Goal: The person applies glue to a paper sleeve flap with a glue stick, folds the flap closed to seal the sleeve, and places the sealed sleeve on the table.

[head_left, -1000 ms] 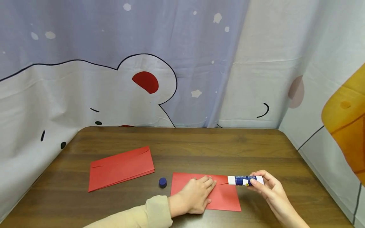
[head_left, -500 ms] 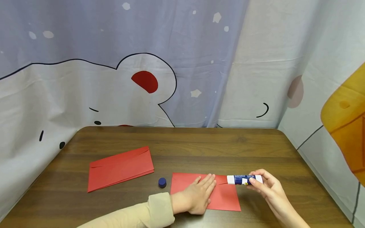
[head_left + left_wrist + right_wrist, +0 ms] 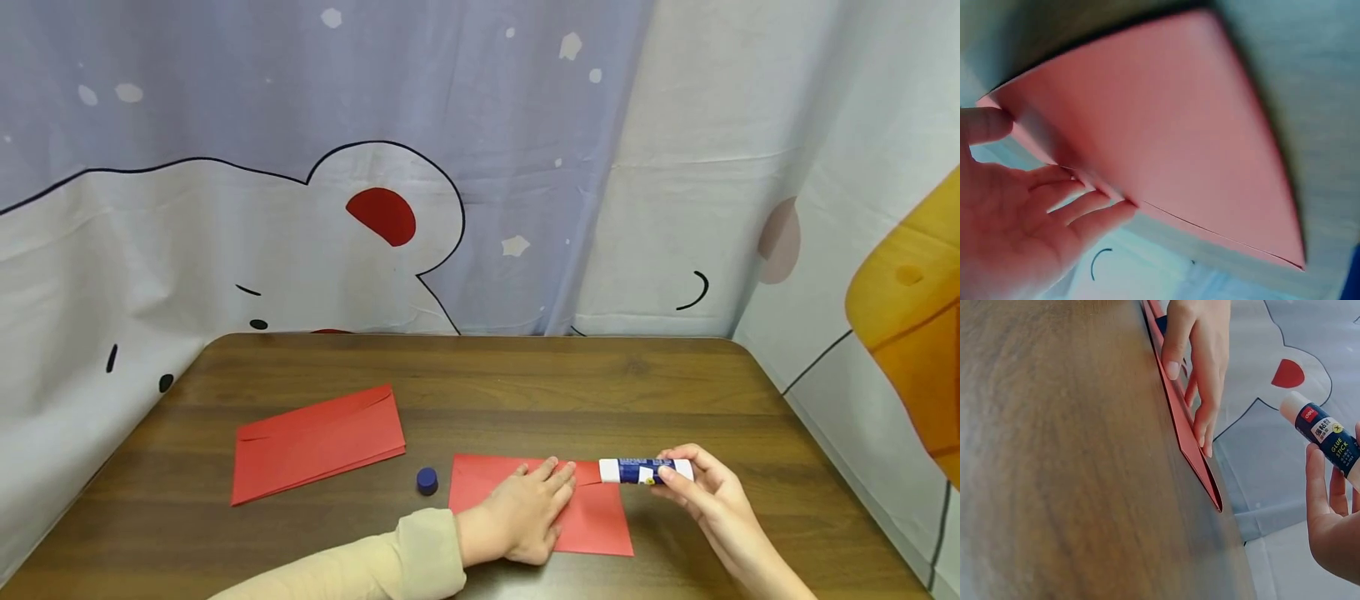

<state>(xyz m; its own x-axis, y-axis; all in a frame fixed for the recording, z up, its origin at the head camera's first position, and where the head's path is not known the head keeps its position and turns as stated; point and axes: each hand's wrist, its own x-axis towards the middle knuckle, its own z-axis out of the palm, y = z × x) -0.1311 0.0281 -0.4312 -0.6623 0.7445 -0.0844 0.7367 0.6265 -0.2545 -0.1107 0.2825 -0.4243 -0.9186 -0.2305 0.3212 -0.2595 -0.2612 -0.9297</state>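
Note:
A red envelope [image 3: 600, 523] lies flat on the table with its flap folded over along the far edge. My left hand [image 3: 521, 510] presses on that flap with straight, spread fingers; in the left wrist view its fingertips touch the envelope [image 3: 1172, 125] along the flap. To the right of the envelope, my right hand [image 3: 708, 492] holds a glue stick [image 3: 637, 471] between thumb and fingers. The glue stick lies sideways in the grip, its uncapped white end towards the envelope. In the right wrist view the printed label on the glue stick [image 3: 1329, 432] shows, held above the table.
A blue cap [image 3: 427, 481] stands on the table just left of the envelope. Farther left lies a small stack of red envelopes [image 3: 318, 446]. The brown wooden table [image 3: 525, 383] ends at a patterned curtain [image 3: 525, 167] behind and on both sides.
My left hand has slid slightly right along the flap, its fingers straightening closer together and then spreading. The right hand with the glue stick has stayed almost still.

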